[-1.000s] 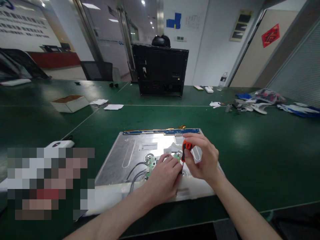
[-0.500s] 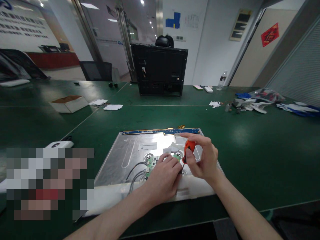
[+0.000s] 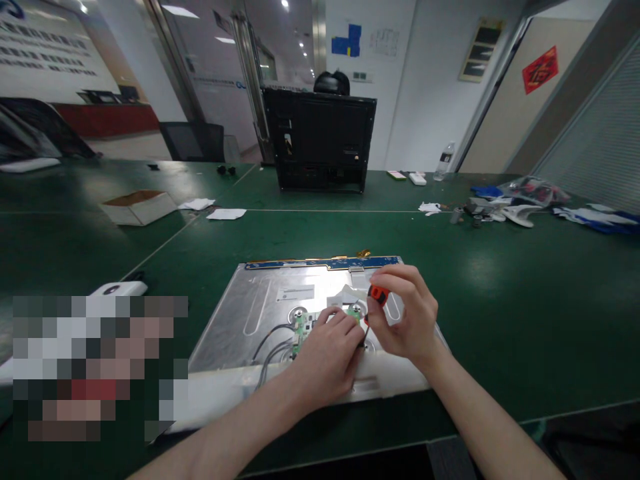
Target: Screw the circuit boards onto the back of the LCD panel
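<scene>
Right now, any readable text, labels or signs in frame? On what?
None legible.
White label on the metal back panel: too small.
Lettering on the left wall sign: blurred.
Red diamond sign on the door: character unreadable.
Paper by the blue wall shape: too small.

The screwdriver (image 3: 376,297) tip is hidden between the hands; a blurred patch (image 3: 100,367) covers whatever lies near left, possibly clutter.

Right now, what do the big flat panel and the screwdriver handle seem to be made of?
Panel: looks like bare sheet metal, silver and dull, with stamped slots and soft reflections. Screwdriver handle: probably plastic or rubber, orange with black parts, matte; the right hand covers most of it.
</scene>
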Demonstrator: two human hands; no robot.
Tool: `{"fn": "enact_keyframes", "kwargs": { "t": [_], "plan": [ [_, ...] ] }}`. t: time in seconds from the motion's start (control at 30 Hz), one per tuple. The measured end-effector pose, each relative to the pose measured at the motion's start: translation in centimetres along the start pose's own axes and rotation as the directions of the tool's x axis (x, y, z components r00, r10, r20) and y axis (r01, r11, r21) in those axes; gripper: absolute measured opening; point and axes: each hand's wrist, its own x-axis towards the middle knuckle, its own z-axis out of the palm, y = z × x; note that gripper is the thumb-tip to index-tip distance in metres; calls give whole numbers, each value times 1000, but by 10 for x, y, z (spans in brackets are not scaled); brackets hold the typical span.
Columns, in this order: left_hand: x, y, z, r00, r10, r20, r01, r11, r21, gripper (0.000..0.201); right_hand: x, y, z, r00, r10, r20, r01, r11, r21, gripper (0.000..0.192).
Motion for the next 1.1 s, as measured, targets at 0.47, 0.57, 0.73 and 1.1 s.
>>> {"fn": "enact_keyframes", "kwargs": {
  "t": [0.47, 0.57, 0.73, 1.1],
  "plan": [
    [0, -1, 0, 1000, -4, 4, 4, 999, -34, 16, -2, 0, 2, 998, 59, 4, -59, 996, 72, 36],
    [0, 0, -1, 1000, 2, 4, -1, 999, -35, 17, -2, 0, 1, 999, 46, 26, -48, 995, 82, 35],
    [0, 0, -1, 1000, 12, 7, -12, 1000, -23, 16, 0, 1, 0, 999, 26, 20, -27, 998, 53, 32],
    [0, -1, 0, 1000, 9, 5, -9, 1000, -12, 18, -2, 2, 4, 999, 13, -29, -13, 1000, 15, 33]
  ]
}}
